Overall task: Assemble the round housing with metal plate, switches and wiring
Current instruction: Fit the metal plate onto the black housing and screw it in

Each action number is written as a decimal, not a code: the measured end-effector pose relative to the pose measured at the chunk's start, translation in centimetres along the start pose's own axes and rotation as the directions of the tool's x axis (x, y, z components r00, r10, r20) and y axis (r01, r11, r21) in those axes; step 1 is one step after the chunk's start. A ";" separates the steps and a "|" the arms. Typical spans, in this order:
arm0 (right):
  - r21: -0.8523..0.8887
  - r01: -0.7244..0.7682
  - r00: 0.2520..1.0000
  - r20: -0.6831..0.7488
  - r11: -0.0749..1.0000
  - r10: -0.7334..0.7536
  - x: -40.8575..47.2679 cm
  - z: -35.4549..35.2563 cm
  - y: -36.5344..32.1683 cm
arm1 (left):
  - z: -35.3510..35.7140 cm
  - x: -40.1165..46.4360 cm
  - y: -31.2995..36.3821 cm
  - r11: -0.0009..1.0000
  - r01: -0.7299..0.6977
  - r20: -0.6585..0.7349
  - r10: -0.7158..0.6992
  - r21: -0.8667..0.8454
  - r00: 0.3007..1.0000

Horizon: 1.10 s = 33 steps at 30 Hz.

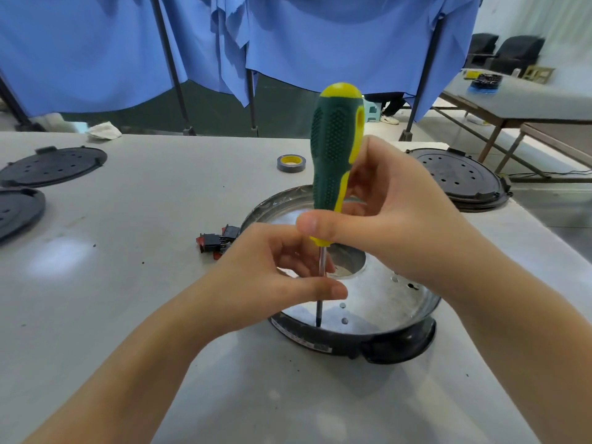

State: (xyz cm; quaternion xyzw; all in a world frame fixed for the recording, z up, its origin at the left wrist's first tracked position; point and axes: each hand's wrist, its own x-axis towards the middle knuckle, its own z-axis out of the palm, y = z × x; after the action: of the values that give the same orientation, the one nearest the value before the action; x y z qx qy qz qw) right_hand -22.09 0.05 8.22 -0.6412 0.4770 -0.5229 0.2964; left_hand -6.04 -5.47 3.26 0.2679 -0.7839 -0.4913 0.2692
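The round black housing (384, 346) sits on the white table with the shiny metal plate (378, 299) seated inside it. A green and yellow screwdriver (333, 155) stands upright, its tip down on the plate near the front rim. My right hand (394, 216) grips the lower part of the handle. My left hand (275, 277) pinches the thin steel shaft between thumb and fingers. Red and black rocker switches (214, 243) lie on the table just left of the housing, partly hidden by my left hand. No wiring is visible.
A roll of grey tape (291, 163) lies behind the housing. Black perforated round covers lie at the far left (53, 166), the left edge (17, 211) and the far right (461, 179). Blue cloth hangs behind the table. The table's right edge runs close to the housing.
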 end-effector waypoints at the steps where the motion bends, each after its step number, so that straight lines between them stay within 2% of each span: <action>1: -0.023 0.003 1.000 -0.029 1.000 -0.004 -0.1 0.1 0.1 | 0.0 0.0 -0.1 1.000 -0.012 -0.016 0.012 -0.002 1.000; 3: -0.013 -0.010 0.998 -0.066 1.000 0.009 -0.2 0.4 0.1 | 0.0 0.1 -0.2 1.000 -0.014 -0.027 0.013 -0.017 1.000; 5: 0.078 -0.040 0.998 -0.041 0.996 0.044 -0.2 0.4 -0.1 | 0.0 0.0 -0.1 0.999 0.008 -0.010 -0.009 -0.050 1.000; 8: 0.191 -0.125 0.986 0.130 0.973 0.102 0.0 -0.3 -0.3 | 0.1 -0.2 0.1 0.992 0.033 0.055 -0.026 -0.118 0.998; 11: 0.288 -0.224 0.939 0.318 0.931 0.128 0.2 -1.6 -0.1 | 0.2 -0.3 0.3 0.992 0.035 0.091 -0.023 -0.123 0.996; 15: 0.288 -0.234 0.906 0.411 0.929 0.101 0.3 -2.7 0.3 | 0.1 -0.3 0.3 0.995 0.040 0.139 -0.028 -0.088 0.990; 17: 0.226 -0.172 0.927 0.367 0.959 0.080 0.4 -2.6 0.4 | -0.1 -0.4 0.4 0.994 0.040 0.158 -0.024 -0.097 0.987; 20: 0.139 -0.100 0.973 0.220 0.985 0.068 0.5 -2.1 0.4 | -0.4 -0.3 0.3 0.989 0.056 0.183 -0.031 -0.135 0.983; 25: -0.026 0.023 0.998 0.065 0.999 -0.021 0.5 -0.6 0.3 | -0.3 0.1 0.0 0.998 -0.006 0.043 0.009 -0.062 0.999; 29: -0.178 0.084 0.990 -0.099 0.980 -0.102 0.1 0.5 0.4 | -0.1 0.0 0.1 0.992 -0.054 0.042 0.059 -0.118 0.997; 31: -0.155 0.043 0.995 -0.078 0.987 -0.055 0.1 0.5 0.4 | -0.1 0.0 0.0 0.990 -0.030 0.042 0.036 -0.137 0.998; 33: -0.039 -0.026 0.998 0.055 0.999 0.028 0.2 0.0 0.2 | 0.0 -0.1 0.1 0.991 -0.002 0.059 0.011 -0.137 0.998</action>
State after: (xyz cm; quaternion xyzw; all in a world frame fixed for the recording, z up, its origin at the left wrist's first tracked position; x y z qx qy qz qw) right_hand -22.13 -0.19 8.12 -0.6544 0.4871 -0.4918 0.3042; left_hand -5.97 -5.41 3.34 0.2314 -0.7570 -0.5508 0.2648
